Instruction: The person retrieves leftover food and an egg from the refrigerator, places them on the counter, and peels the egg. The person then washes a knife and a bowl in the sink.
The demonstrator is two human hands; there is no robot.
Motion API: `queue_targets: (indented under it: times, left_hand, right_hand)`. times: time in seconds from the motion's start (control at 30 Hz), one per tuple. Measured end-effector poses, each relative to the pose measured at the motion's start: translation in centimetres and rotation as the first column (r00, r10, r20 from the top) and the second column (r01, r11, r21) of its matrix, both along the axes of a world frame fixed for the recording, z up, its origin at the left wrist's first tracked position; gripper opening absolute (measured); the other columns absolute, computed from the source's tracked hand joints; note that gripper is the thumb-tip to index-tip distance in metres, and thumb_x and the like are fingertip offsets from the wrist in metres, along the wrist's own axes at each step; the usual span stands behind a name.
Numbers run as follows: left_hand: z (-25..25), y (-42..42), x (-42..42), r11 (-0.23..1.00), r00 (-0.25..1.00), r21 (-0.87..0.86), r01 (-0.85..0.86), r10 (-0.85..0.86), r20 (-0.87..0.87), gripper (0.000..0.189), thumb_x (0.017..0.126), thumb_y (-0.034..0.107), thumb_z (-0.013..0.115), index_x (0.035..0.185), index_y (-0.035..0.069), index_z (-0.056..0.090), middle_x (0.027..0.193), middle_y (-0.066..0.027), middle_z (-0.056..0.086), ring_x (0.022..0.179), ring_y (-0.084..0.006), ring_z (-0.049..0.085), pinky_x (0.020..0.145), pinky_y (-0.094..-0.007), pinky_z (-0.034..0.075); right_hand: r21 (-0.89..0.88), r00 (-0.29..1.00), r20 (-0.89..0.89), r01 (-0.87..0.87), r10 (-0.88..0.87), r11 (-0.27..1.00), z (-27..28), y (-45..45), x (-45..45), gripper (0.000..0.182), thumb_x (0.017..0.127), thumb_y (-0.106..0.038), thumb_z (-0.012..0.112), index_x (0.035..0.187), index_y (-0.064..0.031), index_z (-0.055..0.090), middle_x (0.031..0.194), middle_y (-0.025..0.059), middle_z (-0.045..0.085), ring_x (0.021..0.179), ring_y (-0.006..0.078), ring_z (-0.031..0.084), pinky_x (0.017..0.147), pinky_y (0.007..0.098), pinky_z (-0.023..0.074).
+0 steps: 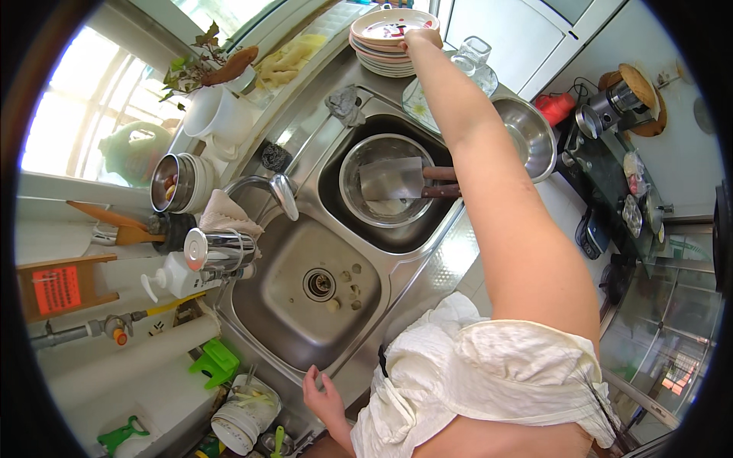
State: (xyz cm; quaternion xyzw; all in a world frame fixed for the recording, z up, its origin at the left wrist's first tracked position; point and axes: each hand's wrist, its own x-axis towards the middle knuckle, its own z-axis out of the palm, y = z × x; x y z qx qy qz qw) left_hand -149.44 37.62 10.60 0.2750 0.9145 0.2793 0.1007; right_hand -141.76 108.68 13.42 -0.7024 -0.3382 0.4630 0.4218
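My right hand (422, 39) reaches to the far end of the counter and grips the rim of the top plate (395, 26), which has a red and dark print. Beneath it is a stack of plates (382, 64); whether the top plate is lifted off them I cannot tell. My left hand (324, 396) holds nothing, fingers apart, by the near edge of the left sink basin (275, 320). Food scraps lie around its drain (319, 284). In the other basin, a steel bowl (366, 214) carries two cleavers (395, 178), their wooden handles partly behind my right forearm.
A faucet (283, 194) arches over the basins. A grey rag (345, 105) and a black scouring pad (276, 157) lie behind them. Glass cups (474, 52) stand on a tray (421, 106), beside a steel basin (532, 137). Stacked bowls (232, 426) sit at lower left.
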Motion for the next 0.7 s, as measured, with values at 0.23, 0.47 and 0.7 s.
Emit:
queue_targets:
  times: [0.23, 0.47, 0.7]
  left_hand:
    - [-0.5, 1.1, -0.6, 0.996, 0.998, 0.060, 0.060, -0.060, -0.001, 0.028, 0.079, 0.004, 0.058, 0.106, -0.003, 0.057, 0.096, -0.0175, 0.062, 0.090, -0.0307, 0.060, 0.080, -0.0373, 0.046]
    - [0.1, 4.4, -0.9, 0.938, 0.919, 0.348, -0.017, -0.123, 0.375, 0.032, 0.086, 0.004, 0.054, 0.116, -0.004, 0.051, 0.105, -0.0153, 0.061, 0.096, -0.0201, 0.060, 0.085, -0.0316, 0.047]
    - [3.1, 10.1, 0.3, 0.733, 0.471, 0.680, -0.022, -0.592, 0.654, 0.053, 0.093, 0.032, 0.049, 0.129, -0.005, 0.038, 0.107, -0.0159, 0.059, 0.093, -0.0224, 0.061, 0.084, -0.0322, 0.048]
  right_hand:
    - [0.198, 0.903, -0.430, 0.112, -0.016, 0.974, 2.6, -3.4, 1.2, 0.037, 0.079, -0.002, 0.056, 0.113, 0.0063, 0.043, 0.076, 0.0185, 0.062, 0.051, 0.0199, 0.063, 0.038, 0.0275, 0.0520]
    - [0.462, 0.779, -0.375, -0.313, 0.503, 0.830, 3.2, -15.7, 8.4, 0.013, 0.074, -0.006, 0.057, 0.073, 0.0068, 0.056, 0.059, 0.0116, 0.058, 0.037, 0.0117, 0.046, 0.033, 0.0247, 0.0370]
    - [0.229, 0.536, -0.367, -0.740, 0.760, 0.633, 1.4, -34.1, 12.1, 0.027, 0.081, -0.020, 0.065, 0.066, 0.0016, 0.059, 0.052, 0.0067, 0.056, 0.032, 0.0098, 0.046, 0.030, 0.0227, 0.0345]
